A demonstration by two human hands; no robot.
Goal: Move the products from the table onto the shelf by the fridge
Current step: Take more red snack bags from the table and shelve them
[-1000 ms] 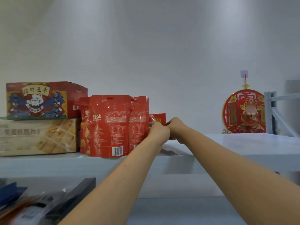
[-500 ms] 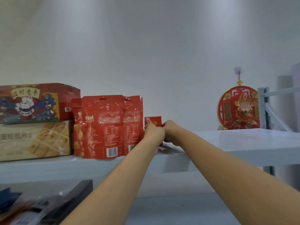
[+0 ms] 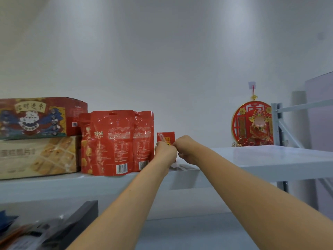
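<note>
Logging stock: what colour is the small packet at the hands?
The small packet is red; head view.

Two forearms (image 3: 234, 179) show, both bare along all the length that is visible. The left hand (image 3: 166, 152) and the right hand (image 3: 187, 150) are bare too, with smooth, rounded knuckles.

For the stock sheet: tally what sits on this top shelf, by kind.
Boxes: 2
Large red pouches: 3
Small red packet, gripped by left hand and right hand: 1
Round red ornament: 1
Total: 7 that I can make out
</note>
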